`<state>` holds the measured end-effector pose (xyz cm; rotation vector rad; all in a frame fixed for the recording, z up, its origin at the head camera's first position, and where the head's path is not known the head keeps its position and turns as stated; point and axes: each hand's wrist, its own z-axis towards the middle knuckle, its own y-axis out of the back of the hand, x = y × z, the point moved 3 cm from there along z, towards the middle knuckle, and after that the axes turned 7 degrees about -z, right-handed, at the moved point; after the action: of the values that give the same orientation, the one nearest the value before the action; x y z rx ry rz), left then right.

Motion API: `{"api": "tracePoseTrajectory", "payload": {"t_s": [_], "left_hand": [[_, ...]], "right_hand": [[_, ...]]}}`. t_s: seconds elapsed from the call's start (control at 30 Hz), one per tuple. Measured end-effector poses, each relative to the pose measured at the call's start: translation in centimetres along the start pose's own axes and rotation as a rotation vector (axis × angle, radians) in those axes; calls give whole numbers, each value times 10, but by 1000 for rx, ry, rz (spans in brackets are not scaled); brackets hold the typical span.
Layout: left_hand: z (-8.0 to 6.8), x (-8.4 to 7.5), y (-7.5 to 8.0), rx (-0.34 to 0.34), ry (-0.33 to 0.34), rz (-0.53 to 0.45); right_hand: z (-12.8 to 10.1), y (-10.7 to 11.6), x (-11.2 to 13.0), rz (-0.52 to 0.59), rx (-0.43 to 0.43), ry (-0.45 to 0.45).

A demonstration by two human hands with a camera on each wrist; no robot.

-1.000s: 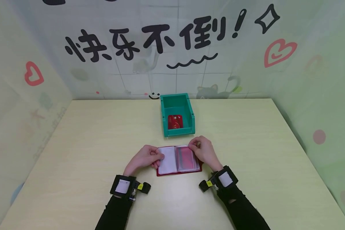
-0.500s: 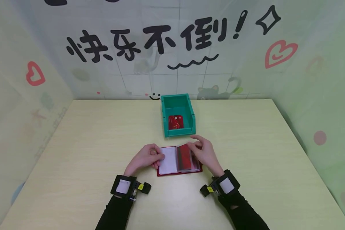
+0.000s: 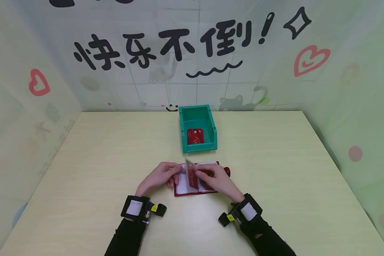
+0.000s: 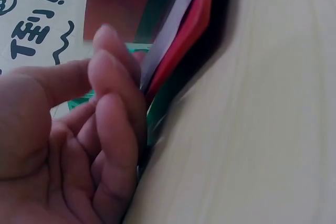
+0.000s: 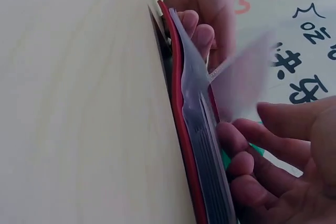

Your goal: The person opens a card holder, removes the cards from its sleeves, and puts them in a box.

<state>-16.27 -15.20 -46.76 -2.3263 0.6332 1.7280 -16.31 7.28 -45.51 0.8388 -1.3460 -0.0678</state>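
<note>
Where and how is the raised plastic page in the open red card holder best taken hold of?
Pinch the plastic page at its free outer edge, probably from the person's right: it stands up from the open card holder, leaving that edge exposed, and the right hand is beside it.

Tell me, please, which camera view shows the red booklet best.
The head view: the red booklet lies open, seen from above, though the right hand covers part. Both wrist views show it mostly edge-on, cut off by the frame.
</note>
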Motion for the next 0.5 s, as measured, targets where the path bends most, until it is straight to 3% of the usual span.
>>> {"api": "tracePoseTrajectory", "payload": {"t_s": [0.13,0.27,0.5], "left_hand": [[0,0,1,11,21,-8],[-1,1,0,12,25,17],[-1,1,-3,-54,66,66]], "right_hand": [[3,-2,2,-71,12,29],[5,-3,2,-102,0,-4],[7,-5,4,-145,-6,-78]]}}
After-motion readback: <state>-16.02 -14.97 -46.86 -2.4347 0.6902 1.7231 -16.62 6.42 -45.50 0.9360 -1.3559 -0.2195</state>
